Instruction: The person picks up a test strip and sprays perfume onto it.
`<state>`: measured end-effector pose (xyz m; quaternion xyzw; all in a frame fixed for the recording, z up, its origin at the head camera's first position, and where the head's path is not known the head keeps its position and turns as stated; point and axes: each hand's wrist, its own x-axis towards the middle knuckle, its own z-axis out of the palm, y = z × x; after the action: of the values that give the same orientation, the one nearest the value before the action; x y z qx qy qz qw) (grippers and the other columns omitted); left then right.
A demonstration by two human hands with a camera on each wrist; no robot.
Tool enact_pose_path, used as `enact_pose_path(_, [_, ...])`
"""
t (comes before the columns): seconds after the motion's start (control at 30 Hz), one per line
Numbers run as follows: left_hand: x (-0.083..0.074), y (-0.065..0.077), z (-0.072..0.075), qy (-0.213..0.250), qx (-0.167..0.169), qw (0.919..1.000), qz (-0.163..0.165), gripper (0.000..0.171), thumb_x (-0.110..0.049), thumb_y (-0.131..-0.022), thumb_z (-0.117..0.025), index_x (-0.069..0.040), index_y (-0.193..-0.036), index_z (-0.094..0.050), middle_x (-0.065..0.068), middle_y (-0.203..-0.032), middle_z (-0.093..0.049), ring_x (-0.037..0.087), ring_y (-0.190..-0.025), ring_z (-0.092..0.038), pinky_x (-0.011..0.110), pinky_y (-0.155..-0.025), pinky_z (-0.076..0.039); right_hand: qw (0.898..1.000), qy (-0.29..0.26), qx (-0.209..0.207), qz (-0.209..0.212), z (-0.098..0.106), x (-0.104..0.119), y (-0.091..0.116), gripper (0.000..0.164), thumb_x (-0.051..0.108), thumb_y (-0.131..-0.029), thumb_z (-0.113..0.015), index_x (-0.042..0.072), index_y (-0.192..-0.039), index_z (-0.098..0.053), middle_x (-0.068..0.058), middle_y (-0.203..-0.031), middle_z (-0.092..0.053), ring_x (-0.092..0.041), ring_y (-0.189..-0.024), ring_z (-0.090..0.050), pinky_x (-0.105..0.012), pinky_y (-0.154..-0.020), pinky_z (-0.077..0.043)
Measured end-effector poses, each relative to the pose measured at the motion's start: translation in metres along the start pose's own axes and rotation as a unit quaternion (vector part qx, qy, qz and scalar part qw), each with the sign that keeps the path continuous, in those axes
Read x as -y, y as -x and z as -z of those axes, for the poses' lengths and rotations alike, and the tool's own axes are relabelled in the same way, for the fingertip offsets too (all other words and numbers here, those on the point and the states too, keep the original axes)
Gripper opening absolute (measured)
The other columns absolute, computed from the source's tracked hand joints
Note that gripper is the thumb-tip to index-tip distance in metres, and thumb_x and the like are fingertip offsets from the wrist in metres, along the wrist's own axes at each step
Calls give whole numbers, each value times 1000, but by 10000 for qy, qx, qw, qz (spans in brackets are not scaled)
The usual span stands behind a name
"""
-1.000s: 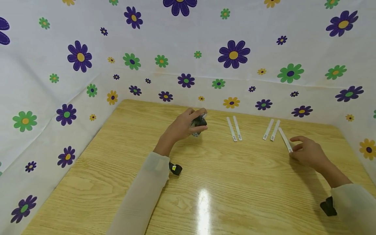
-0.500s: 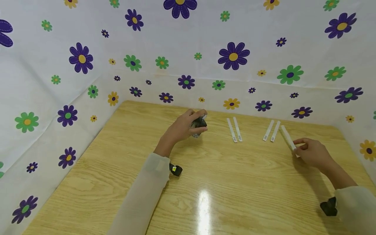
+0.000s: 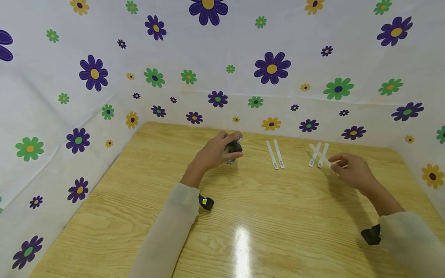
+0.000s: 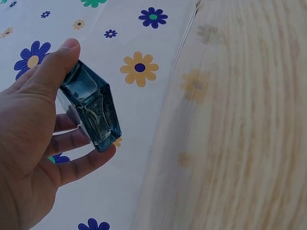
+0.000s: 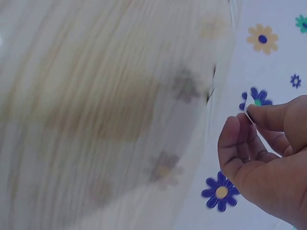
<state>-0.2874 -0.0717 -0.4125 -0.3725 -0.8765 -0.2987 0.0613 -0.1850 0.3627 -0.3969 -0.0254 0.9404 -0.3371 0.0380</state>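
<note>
My left hand (image 3: 213,151) grips a dark faceted glass bottle (image 3: 234,146) above the back of the table. In the left wrist view that glass bottle (image 4: 98,112) is teal and see-through, tilted, with the thumb over its top and fingers beneath. At the right, my right hand (image 3: 354,170) pinches the end of a white paper test strip (image 3: 324,158) between thumb and fingertips. Seen from the head, this strip crosses over two more strips (image 3: 314,155). In the right wrist view the strip's thin edge (image 5: 248,104) shows between the fingers.
Another pair of white strips (image 3: 275,154), with small printed labels at their near ends, lies between the hands. A white cloth with flowers (image 3: 243,83) hangs behind the wooden table (image 3: 271,216) and along its left side.
My right hand took hold of the strip at the far right, lifted it and moved left, so it now overlaps the neighbouring pair. The left hand keeps holding the bottle in place.
</note>
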Motion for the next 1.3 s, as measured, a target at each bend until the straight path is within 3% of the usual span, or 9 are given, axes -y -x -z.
enact_pose_path(0.27, [0, 0, -1, 19, 57, 10000, 67, 60, -47, -99, -66, -28, -152, -47, 12, -127, -53, 23, -93, -56, 42, -82, -52, 9996, -182, -7, 226, -14, 21, -7, 30, 8, -106, -55, -10, -130, -56, -30, -110, -64, -36, -90, -69, -31, -66, -57])
enact_pose_path(0.47, [1, -1, -2, -78, -25, 9999, -67, 59, -45, -99, -67, -27, -152, -48, 14, -129, -54, 24, -96, -59, 44, -85, -52, 9988, -333, -46, 342, -23, 37, -12, 27, 8, -106, -55, -7, -128, -58, -26, -107, -66, -34, -92, -67, -33, -70, -57])
enact_pose_path(1.3, [-3, -1, 0, 27, 140, 9999, 84, 60, -45, -98, -68, -27, -152, -49, 16, -133, -59, 31, -113, -60, 48, -92, -52, 9930, -789, -9, 883, -62, 97, -25, 25, 4, -105, -56, -4, -128, -61, -24, -103, -65, -39, -91, -68, -31, -72, -56])
